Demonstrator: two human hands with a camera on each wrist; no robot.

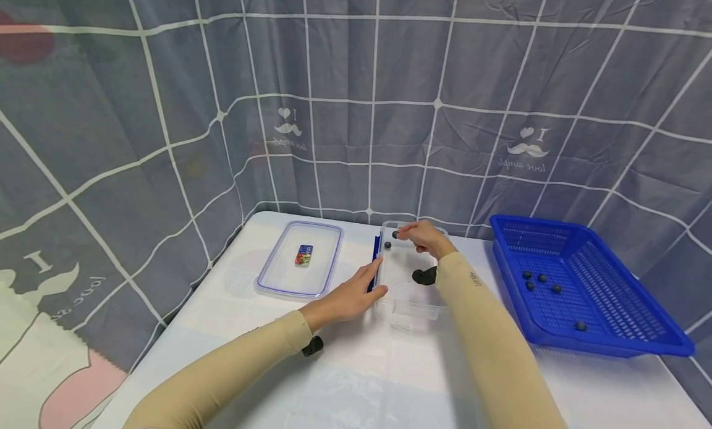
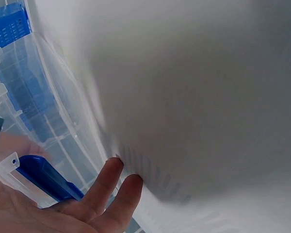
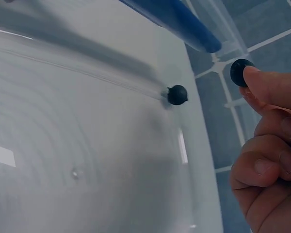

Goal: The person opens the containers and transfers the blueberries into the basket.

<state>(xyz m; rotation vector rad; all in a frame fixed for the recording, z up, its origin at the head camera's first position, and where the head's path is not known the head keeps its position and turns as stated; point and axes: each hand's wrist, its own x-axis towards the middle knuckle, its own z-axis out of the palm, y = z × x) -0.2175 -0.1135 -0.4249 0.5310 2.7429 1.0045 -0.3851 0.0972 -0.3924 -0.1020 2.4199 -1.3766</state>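
Observation:
My right hand [image 1: 425, 238] is over the far part of a clear plastic box [image 1: 414, 310], pinching a blueberry [image 3: 239, 73] between thumb and index finger. Its other fingers are curled into the palm. Another blueberry [image 3: 177, 94] lies in a far corner of the box. Against the box's left side is my left hand [image 1: 347, 298], its fingers extended. A blue latch [image 2: 46, 178] of the box shows beside those fingers in the left wrist view.
To the left lies a clear lid [image 1: 292, 280] with a blue seal and a colourful label. A blue plastic basket [image 1: 556, 336] stands at the right, holding several blueberries [image 1: 542, 278]. A grey checked curtain [image 1: 400, 132] hangs behind the white table [image 1: 356, 379].

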